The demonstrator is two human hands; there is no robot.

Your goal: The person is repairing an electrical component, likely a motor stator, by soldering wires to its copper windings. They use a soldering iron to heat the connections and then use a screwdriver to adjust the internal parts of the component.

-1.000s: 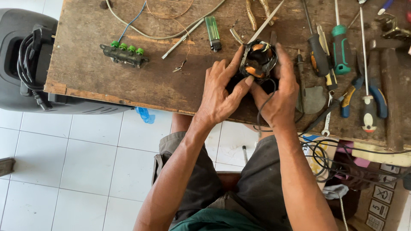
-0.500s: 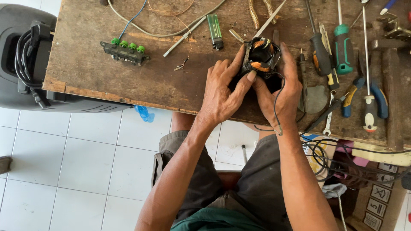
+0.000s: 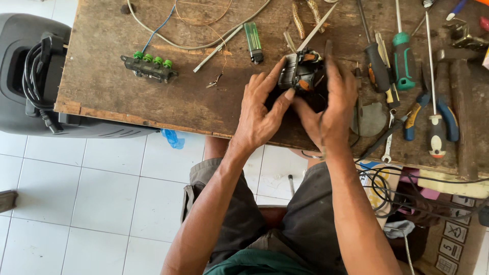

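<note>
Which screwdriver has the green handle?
The green-handled screwdriver lying just right of the black-handled screwdriver. The third one, farther right, has a white-and-red-handled screwdriver look instead.

Small repair workshop, home-style. My hands (image 3: 300, 109) work at a scarred wooden desk (image 3: 127, 97). Right of them: screwdrivers (image 3: 402, 56), pliers (image 3: 433, 119), a hammer (image 3: 461, 97). Left: a terminal strip with green knobs (image 3: 149, 67) and loose wire (image 3: 193, 43). Far left, a black machine (image 3: 30, 76) with coiled cord. White tiled floor (image 3: 102, 193) below.
</note>
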